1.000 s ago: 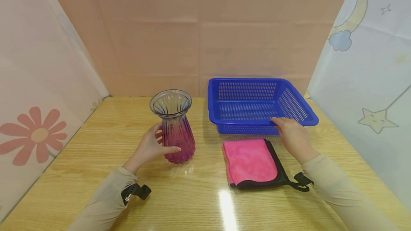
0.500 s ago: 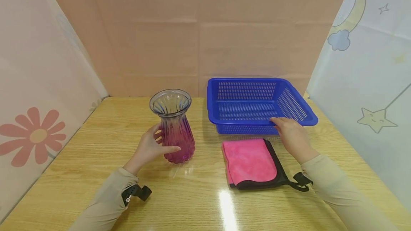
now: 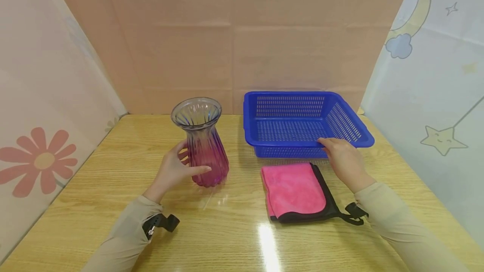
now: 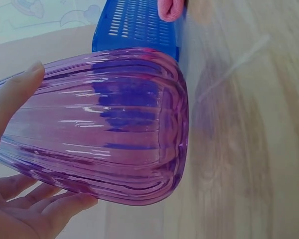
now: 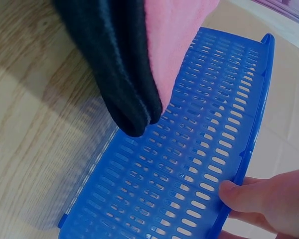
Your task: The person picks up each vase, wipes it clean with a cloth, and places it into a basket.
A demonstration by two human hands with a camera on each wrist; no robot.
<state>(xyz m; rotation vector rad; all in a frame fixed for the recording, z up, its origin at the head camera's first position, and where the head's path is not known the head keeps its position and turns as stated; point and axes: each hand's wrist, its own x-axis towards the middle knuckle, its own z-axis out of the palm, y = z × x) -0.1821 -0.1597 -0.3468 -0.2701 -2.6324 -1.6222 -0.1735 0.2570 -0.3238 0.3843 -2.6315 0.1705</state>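
My left hand (image 3: 174, 170) grips a ribbed glass vase (image 3: 208, 154), clear grey at its flared mouth and purple-pink at the base. In the left wrist view the thumb lies on one side of the vase (image 4: 104, 124) and the fingers on the other, with its base just off the table. My right hand (image 3: 345, 160) pinches the near rim of a blue plastic basket (image 3: 280, 143), thumb outside and fingers over the edge in the right wrist view. In front of the basket lies a folded pink cloth (image 3: 295, 190) with black edging and a loop.
The wooden table (image 3: 211, 238) carries everything. A peach backdrop (image 3: 234, 32) stands behind the basket, and printed sheets flank both sides. The pink cloth lies between the two forearms, its black loop (image 3: 353, 220) near the right wrist.
My left hand has raised the vase slightly and its mouth has shifted up and left. The right hand, basket and cloth stay where they were.
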